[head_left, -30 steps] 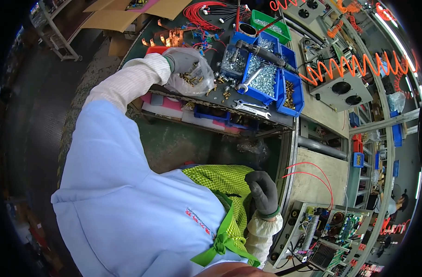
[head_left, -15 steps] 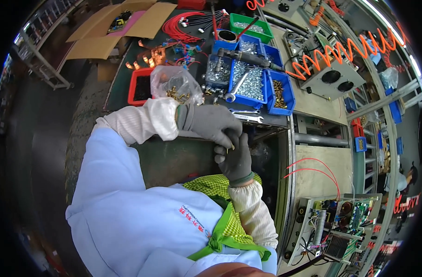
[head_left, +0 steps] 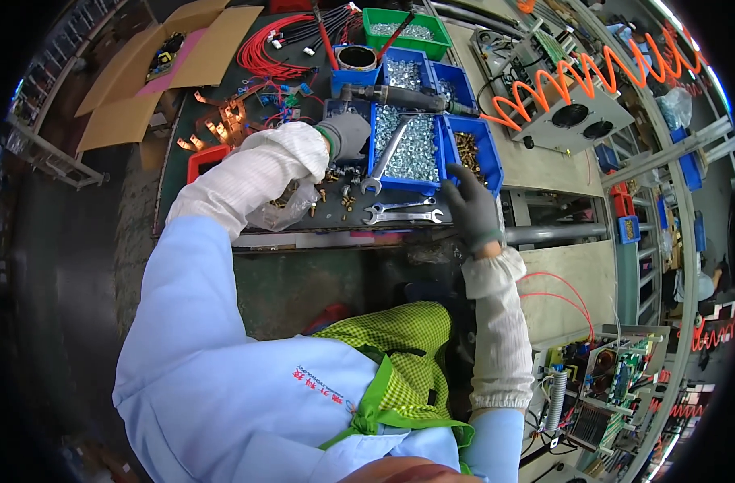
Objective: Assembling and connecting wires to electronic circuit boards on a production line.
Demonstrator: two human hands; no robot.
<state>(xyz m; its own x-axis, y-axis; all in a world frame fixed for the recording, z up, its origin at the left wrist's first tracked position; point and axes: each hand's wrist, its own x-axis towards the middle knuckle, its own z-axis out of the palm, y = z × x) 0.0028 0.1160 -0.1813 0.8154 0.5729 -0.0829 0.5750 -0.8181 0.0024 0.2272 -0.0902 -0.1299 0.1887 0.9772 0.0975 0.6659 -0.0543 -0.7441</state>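
My left hand [head_left: 347,135], in a grey glove, reaches over the small-parts bin [head_left: 335,107] beside the big blue bin [head_left: 404,184]; its fingers are hard to make out. My right hand [head_left: 472,211], also gloved, is at the front edge of the blue bin of brass screws [head_left: 470,157], its fingers apart and nothing seen in them. Silvery fasteners fill the big bin, with a wrench [head_left: 387,154] leaning across them. An air driver [head_left: 408,98] lies over the bins. More wrenches [head_left: 404,216] rest on the table near loose brass parts [head_left: 348,201].
A clear plastic bag [head_left: 287,213] sits under my left sleeve, by a red tray [head_left: 206,159]. Copper pieces [head_left: 222,125], red cables [head_left: 267,52] and an open carton [head_left: 214,52] are farther left. An orange coiled hose [head_left: 577,88] hangs over a metal housing [head_left: 577,121] at right.
My hands were together above my lap, fingers around a small brass-coloured piece. They have parted: the left went up to the bins, the right went up and right to the brass screws.
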